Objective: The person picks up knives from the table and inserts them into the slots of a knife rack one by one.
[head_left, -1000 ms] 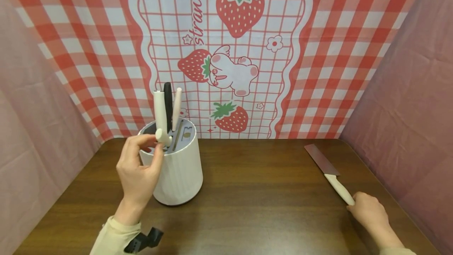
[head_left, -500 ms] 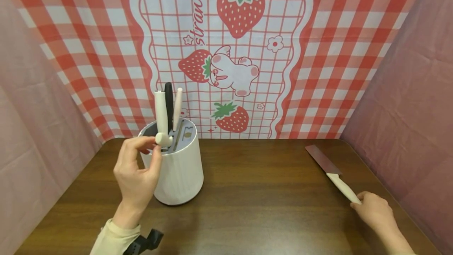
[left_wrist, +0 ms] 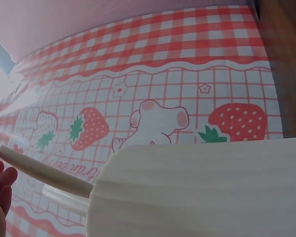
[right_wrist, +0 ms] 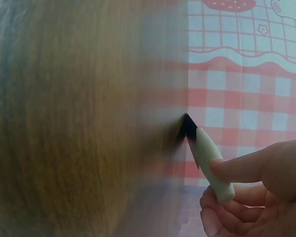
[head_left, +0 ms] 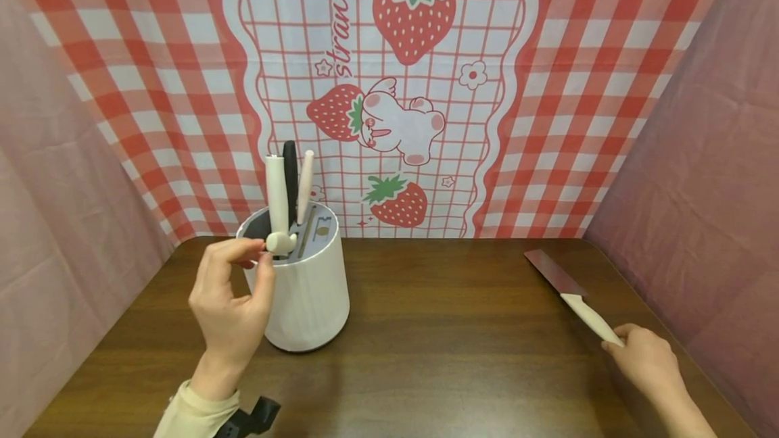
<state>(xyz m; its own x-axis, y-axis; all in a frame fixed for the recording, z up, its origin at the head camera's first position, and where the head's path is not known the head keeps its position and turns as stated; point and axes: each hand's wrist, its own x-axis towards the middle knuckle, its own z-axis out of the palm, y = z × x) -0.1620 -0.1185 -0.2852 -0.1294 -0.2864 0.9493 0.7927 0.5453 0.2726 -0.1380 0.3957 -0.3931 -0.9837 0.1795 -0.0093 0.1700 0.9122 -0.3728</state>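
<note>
My left hand [head_left: 228,303] is at the front left of a ribbed white knife block [head_left: 307,303]. Its thumb and index fingertips pinch the very end of a white-handled knife [head_left: 282,243], whose blade is hidden inside the block. The left wrist view shows that handle [left_wrist: 44,170] slanting out of the block, with the left fingertips [left_wrist: 1,182] at its end. At the right, my right hand [head_left: 646,360] grips the rear of the cream handle of a cleaver [head_left: 554,272]. The blade points away towards the back. The right wrist view shows thumb and fingers round that handle [right_wrist: 210,158].
Another white handle [head_left: 276,188], a black handle [head_left: 290,178] and a pale pink handle [head_left: 305,184] stand upright in the block. The brown wooden table [head_left: 438,330] ends at a strawberry-print checked cloth [head_left: 554,140]. Pink cloth [head_left: 694,222] hangs along the sides.
My left hand has drifted slightly left and down, and the knife handle's end has tipped lower with it. The right hand and cleaver have shifted a little, with the handle end moving rightward.
</note>
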